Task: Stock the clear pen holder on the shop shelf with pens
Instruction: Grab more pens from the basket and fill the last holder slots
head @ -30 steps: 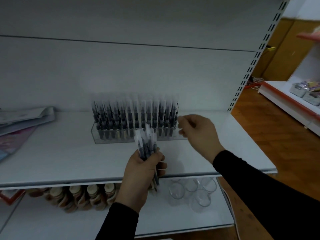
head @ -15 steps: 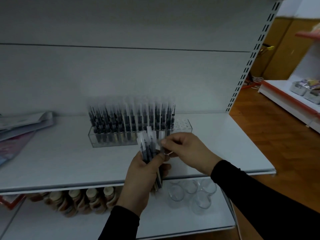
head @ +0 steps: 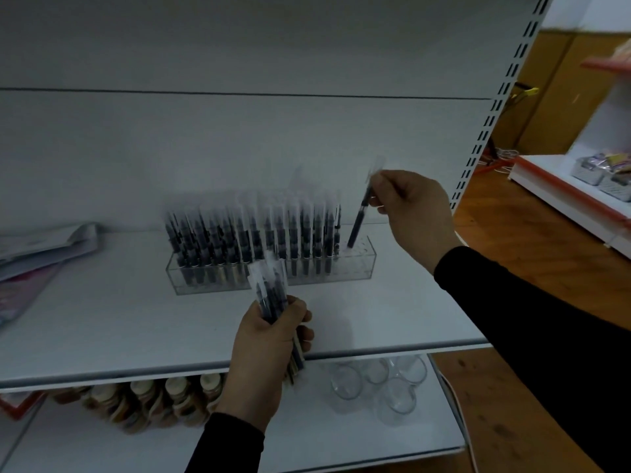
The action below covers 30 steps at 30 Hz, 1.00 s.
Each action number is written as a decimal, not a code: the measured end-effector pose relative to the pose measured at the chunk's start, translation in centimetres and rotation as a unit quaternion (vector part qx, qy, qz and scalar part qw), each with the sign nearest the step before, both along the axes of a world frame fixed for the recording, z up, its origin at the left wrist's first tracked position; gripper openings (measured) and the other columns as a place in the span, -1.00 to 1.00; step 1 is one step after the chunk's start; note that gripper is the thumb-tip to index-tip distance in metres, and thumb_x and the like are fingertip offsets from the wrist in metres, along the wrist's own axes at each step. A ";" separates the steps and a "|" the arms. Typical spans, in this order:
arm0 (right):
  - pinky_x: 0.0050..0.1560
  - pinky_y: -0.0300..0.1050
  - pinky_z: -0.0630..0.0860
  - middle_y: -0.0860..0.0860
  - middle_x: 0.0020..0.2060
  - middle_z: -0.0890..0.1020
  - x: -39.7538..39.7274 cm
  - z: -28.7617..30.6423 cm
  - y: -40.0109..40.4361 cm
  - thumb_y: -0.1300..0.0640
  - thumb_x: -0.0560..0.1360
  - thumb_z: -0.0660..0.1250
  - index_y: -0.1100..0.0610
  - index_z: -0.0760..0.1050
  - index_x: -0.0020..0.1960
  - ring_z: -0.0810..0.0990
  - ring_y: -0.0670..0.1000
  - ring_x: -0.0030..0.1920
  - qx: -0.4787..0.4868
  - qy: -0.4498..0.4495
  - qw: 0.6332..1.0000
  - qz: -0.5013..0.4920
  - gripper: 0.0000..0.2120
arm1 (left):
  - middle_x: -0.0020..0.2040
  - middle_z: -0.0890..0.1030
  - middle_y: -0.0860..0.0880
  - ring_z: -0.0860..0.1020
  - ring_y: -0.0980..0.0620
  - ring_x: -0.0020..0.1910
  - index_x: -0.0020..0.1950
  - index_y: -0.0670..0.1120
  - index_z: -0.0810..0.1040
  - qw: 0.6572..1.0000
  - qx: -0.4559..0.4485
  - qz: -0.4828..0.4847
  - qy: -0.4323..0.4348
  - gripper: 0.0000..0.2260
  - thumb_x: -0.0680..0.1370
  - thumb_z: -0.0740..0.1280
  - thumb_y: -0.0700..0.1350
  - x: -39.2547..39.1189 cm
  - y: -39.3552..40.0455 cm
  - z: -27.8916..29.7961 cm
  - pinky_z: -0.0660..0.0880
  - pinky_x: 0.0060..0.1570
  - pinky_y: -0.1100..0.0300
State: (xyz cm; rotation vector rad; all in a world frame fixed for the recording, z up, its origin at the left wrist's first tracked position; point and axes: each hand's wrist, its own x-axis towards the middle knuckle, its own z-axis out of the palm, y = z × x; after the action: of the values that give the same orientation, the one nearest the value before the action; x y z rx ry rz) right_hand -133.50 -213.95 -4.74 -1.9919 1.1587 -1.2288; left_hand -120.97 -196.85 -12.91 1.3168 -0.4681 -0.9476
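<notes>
R hand (head: pixel 411 213) pen (head: pixel 359 218) near-upright, tip down in holder (head: pixel 358 266)

Clear pen holder (head: pixel 355 268) on white shelf (head: pixel 136 322), most holes filled with upright pens (head: pixel 252 233), right end bare. Right hand (head: pixel 415 213) pinching single pen (head: pixel 358 223) near top, pen tilted, lower tip at holder's top holes. Left hand (head: pixel 269 339) gripping bundle of pens (head: pixel 269 288) in front of holder. Glass cups (head: pixel 379 380) and jars (head: pixel 153 401) on lower shelf. Papers (head: pixel 44 244) at far left.
</notes>
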 end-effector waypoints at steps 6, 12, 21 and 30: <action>-0.10 -0.43 0.47 -0.12 -0.25 0.63 0.9 -0.9 -0.5 0.04 0.62 0.22 0.11 0.63 0.03 0.60 -0.22 -0.22 -0.044 0.022 0.999 -0.006 -0.76 | -0.30 0.62 -0.05 0.55 0.06 -0.41 -0.07 -0.17 0.53 1.000 -0.002 0.000 -0.002 -0.96 0.55 0.32 -0.20 0.1 0.1 0.0 0.51 -0.36 0.14; -0.18 -0.47 0.45 0.03 -0.23 0.67 1.8 -1.2 -0.6 0.08 0.63 0.21 0.23 0.62 -0.04 0.61 -0.10 -0.24 -0.082 0.047 0.996 0.007 -0.72 | -0.28 0.62 -0.07 0.55 0.06 -0.41 -0.07 -0.17 0.53 1.000 -0.001 0.002 -0.001 -0.96 0.54 0.33 -0.20 0.4 0.1 -0.1 0.51 -0.36 0.13; -0.17 -0.03 0.46 0.20 -0.37 0.60 2.6 -3.6 -0.4 0.15 0.63 0.20 0.33 0.46 -0.28 0.59 0.18 -0.28 -0.157 0.118 0.980 0.035 -0.63 | -0.26 0.61 -0.08 0.55 0.07 -0.42 -0.05 -0.18 0.52 1.000 -0.006 -0.005 0.000 -0.95 0.56 0.32 -0.20 0.4 0.1 0.1 0.51 -0.40 0.19; -0.18 -0.02 0.46 0.20 -0.37 0.61 2.7 -3.8 -0.2 0.17 0.63 0.21 0.34 0.49 -0.26 0.59 0.17 -0.29 -0.160 0.111 0.981 0.021 -0.65 | -0.30 0.62 -0.04 0.56 0.07 -0.42 -0.05 -0.18 0.53 1.000 0.000 -0.009 -0.005 -0.95 0.55 0.33 -0.20 0.5 0.1 -0.1 0.52 -0.35 0.12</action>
State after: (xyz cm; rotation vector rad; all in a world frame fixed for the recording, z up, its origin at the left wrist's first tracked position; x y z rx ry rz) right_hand -130.78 -214.15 -8.55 -2.4308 1.0652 -1.2604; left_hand -120.48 -196.73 -13.04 1.3203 -0.4884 -0.9554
